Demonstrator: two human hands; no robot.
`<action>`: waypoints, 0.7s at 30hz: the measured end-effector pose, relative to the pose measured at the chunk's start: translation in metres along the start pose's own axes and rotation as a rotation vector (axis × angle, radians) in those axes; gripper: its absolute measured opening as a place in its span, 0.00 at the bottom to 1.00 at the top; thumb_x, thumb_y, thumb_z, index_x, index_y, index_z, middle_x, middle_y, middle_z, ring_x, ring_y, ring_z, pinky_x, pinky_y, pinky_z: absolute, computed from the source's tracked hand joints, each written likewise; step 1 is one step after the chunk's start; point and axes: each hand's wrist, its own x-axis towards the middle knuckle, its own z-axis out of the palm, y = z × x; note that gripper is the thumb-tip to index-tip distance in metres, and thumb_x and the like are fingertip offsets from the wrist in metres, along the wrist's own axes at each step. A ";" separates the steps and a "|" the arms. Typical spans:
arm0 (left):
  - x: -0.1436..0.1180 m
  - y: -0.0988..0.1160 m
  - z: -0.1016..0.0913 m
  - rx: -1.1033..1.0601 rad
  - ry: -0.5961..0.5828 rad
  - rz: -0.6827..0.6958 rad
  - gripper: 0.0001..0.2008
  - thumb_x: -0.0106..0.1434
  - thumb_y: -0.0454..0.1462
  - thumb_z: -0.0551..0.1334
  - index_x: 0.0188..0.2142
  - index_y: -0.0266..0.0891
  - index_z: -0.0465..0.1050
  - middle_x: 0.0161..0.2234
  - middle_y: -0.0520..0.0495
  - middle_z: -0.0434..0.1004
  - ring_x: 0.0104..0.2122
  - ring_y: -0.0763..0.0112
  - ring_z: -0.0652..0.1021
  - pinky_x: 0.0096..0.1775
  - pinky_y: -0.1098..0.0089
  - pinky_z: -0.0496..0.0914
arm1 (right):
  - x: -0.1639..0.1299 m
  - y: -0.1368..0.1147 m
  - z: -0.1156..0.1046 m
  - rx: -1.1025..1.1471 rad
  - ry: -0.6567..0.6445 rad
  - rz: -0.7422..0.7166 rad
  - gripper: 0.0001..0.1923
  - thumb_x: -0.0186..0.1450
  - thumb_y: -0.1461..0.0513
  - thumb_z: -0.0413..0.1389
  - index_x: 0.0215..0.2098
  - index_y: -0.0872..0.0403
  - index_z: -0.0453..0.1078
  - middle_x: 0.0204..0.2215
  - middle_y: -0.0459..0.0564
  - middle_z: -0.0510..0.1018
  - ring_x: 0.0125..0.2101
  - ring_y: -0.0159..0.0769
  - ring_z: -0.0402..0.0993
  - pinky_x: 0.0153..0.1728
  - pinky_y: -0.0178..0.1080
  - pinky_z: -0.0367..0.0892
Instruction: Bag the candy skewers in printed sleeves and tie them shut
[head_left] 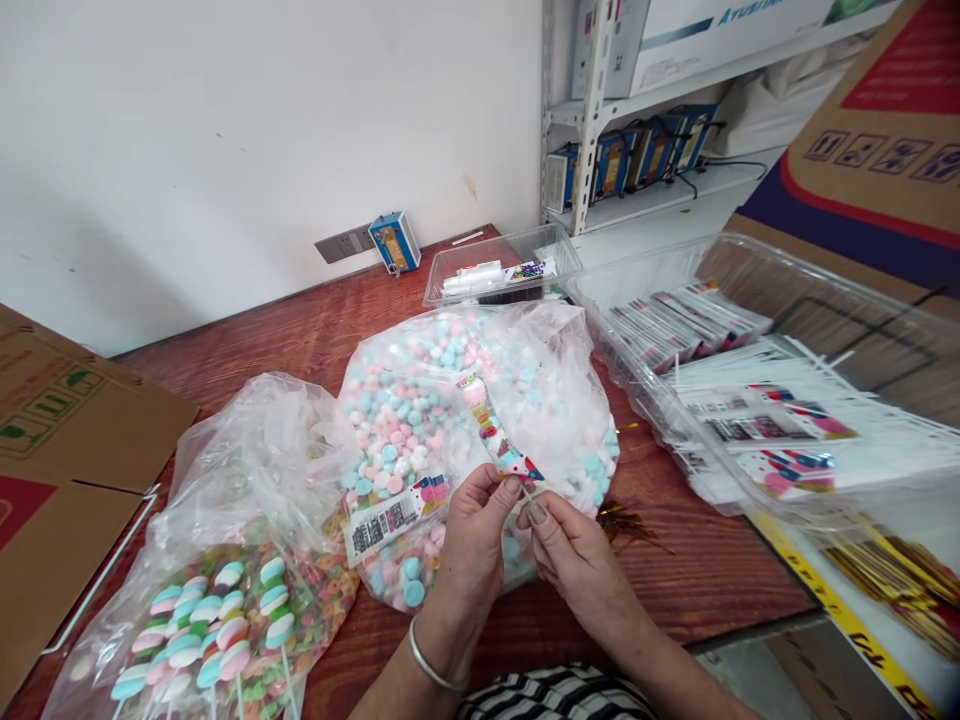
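A marshmallow and gummy candy skewer in a printed clear wrapper [491, 425] points up and away from me. My left hand [476, 535] pinches the lower end of this wrapper between thumb and fingers. Close beside it, my right hand [574, 555] is closed at the thin white stick below the wrapper; whether it also grips something smaller is hidden. Beneath both hands spreads a large clear bag of pink, blue and white marshmallows [390, 430]. A flat printed wrapper [397, 518] lies on that bag, left of my left hand.
Left, several unwrapped candy skewers [202, 630] rest on a bag of gummy rings [334, 590]. Right, a clear plastic bin [660, 430] holds wrappers and white sticks. Gold ties [626, 525] lie on the wooden table [712, 570]. Cardboard boxes [75, 480] flank both sides; a smaller clear tray [502, 290] sits behind.
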 end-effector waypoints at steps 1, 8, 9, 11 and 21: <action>0.001 0.000 0.000 -0.008 0.005 -0.002 0.07 0.57 0.38 0.67 0.31 0.36 0.76 0.27 0.50 0.76 0.29 0.74 0.73 0.37 0.72 0.66 | 0.000 -0.001 -0.001 -0.102 0.041 -0.049 0.15 0.70 0.51 0.49 0.33 0.53 0.66 0.20 0.41 0.66 0.20 0.29 0.61 0.21 0.32 0.59; 0.005 -0.004 -0.006 0.073 0.019 -0.075 0.10 0.58 0.40 0.67 0.31 0.34 0.76 0.28 0.47 0.76 0.29 0.72 0.73 0.37 0.70 0.66 | -0.001 -0.003 -0.003 -0.403 0.204 -0.261 0.10 0.68 0.59 0.52 0.46 0.52 0.69 0.40 0.52 0.76 0.41 0.40 0.73 0.42 0.38 0.67; 0.005 -0.007 -0.008 0.102 0.013 -0.070 0.10 0.58 0.41 0.67 0.31 0.34 0.75 0.28 0.47 0.76 0.29 0.72 0.73 0.36 0.70 0.66 | 0.000 -0.002 -0.004 -0.359 0.176 -0.220 0.10 0.69 0.58 0.51 0.45 0.52 0.69 0.40 0.51 0.77 0.40 0.39 0.73 0.41 0.38 0.68; 0.006 -0.011 -0.011 0.189 0.012 -0.025 0.10 0.59 0.41 0.66 0.30 0.35 0.74 0.27 0.49 0.75 0.28 0.73 0.71 0.35 0.71 0.65 | 0.002 0.003 -0.005 -0.236 0.133 -0.129 0.09 0.68 0.57 0.52 0.44 0.52 0.68 0.36 0.49 0.77 0.35 0.37 0.74 0.35 0.36 0.68; -0.001 -0.015 -0.011 0.635 0.016 0.227 0.09 0.64 0.40 0.60 0.31 0.37 0.72 0.28 0.49 0.74 0.30 0.70 0.71 0.35 0.71 0.65 | 0.006 0.012 -0.010 -0.101 0.107 -0.089 0.10 0.67 0.55 0.54 0.33 0.52 0.69 0.24 0.44 0.72 0.26 0.33 0.69 0.27 0.33 0.64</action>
